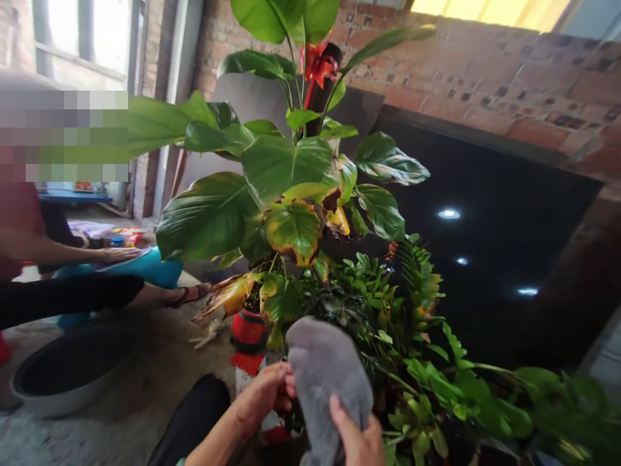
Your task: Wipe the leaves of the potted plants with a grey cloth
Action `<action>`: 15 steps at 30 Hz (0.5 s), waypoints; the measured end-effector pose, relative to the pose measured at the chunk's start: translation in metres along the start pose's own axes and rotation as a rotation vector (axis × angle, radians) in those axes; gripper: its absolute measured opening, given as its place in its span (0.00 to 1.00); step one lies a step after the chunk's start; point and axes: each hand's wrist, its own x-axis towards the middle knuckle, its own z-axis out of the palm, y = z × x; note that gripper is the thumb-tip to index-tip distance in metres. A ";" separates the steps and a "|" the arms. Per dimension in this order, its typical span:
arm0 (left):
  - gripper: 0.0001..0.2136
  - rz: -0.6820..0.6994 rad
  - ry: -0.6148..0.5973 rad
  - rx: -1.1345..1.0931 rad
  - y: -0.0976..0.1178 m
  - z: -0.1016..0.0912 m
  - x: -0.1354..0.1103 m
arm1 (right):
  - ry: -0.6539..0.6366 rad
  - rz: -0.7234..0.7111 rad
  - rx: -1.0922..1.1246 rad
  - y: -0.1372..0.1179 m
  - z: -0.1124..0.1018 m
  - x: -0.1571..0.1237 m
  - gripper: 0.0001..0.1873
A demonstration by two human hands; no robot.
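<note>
Rn we've a grey basin [72, 402] L of the red pot [248, 331], our L hand [266, 393] below the pot, half-curled at the grey cloth [327, 366]'s edge (can't tell if gripping), the cloth itself lower R of the pot, thumb-clamped in our R hand [359, 441], & leafy plants [468, 402] further R of the pot.

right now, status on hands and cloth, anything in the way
Right hand gripping grey cloth, thumb in front. Left hand at its edge, contact unclear. Cloth raised, broad end up. Plants behind; nothing seen blocking the hands.
</note>
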 end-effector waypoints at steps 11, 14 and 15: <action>0.14 0.492 0.400 0.110 0.024 -0.013 0.035 | -0.127 0.058 0.101 -0.013 0.033 0.022 0.26; 0.18 0.474 0.314 0.173 0.026 -0.015 0.048 | -0.138 0.127 0.054 0.049 0.014 0.007 0.20; 0.19 0.468 0.337 0.189 0.029 -0.019 0.052 | -0.159 0.129 0.066 0.060 0.003 0.007 0.19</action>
